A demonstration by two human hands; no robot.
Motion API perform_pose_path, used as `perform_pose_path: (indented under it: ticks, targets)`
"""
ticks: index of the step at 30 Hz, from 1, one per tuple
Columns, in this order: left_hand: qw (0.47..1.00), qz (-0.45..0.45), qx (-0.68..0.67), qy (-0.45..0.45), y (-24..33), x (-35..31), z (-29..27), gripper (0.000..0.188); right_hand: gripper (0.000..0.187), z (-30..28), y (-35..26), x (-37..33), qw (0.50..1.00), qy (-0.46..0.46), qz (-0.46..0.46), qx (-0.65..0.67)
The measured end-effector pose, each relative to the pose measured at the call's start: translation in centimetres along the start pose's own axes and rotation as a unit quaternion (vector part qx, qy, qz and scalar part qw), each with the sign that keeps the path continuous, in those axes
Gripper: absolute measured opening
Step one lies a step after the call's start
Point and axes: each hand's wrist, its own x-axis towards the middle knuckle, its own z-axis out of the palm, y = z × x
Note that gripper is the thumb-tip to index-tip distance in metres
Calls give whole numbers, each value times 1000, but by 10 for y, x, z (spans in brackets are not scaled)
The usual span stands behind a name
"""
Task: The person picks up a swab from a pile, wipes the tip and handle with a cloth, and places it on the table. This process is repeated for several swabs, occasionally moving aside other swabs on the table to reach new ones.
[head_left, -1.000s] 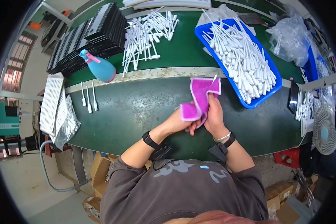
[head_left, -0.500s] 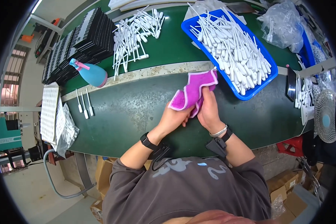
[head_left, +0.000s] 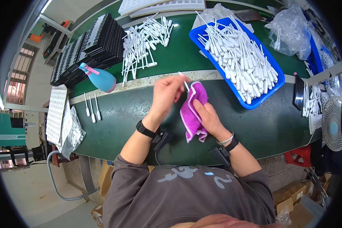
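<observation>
My right hand (head_left: 210, 118) grips a purple cloth (head_left: 190, 121) with a pale stitched edge, which hangs down over the dark green table. My left hand (head_left: 165, 95) is closed just left of the cloth, its fingers pinching a thin white dropper (head_left: 186, 86). Part of the dropper lies between the fingers and the cloth's upper edge; its thick end is hidden. Three similar white droppers (head_left: 92, 108) lie side by side on the table at the left. A blue tray (head_left: 250, 105) heaped with white droppers stands to the right of the cloth.
A blue spray bottle (head_left: 102, 80) with a pink trigger stands at the left, before stacked black trays (head_left: 95, 49). Behind it lies a loose pile of droppers (head_left: 142, 47). At the left edge are a white perforated board (head_left: 57, 114) and a plastic bag (head_left: 75, 133). A fan (head_left: 332, 123) stands far right.
My left hand has come away from the cloth, up and to the left, and a dropper now shows at its fingers. The cloth now hangs lower from my right hand.
</observation>
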Motion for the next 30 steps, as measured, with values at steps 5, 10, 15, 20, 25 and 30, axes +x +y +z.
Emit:
perform_pose_path:
  ticks: [5, 10, 15, 20, 25, 30]
  targets:
    - [992, 73, -59, 80, -2, 18, -3, 25, 25, 6, -4, 1, 968, 71, -115, -210]
    - [990, 94, -51, 96, -3, 41, 10, 26, 23, 0, -3, 5, 933, 155, -144, -291]
    - [988, 150, 25, 39, 15, 84, 47, 27, 28, -17, -12, 10, 975, 172, -62, -127]
    - [967, 218, -127, 40, 56, 178, 74, 28, 28, -15, 5, 14, 975, 181, -65, -115]
    - [952, 235, -192, 45, 56, 259, 105, 28, 25, -11, -1, 12, 979, 157, -48, -121]
    - [977, 156, -142, -7, 50, 286, 121, 30, 25, -12, 13, 17, 979, 154, -70, -114]
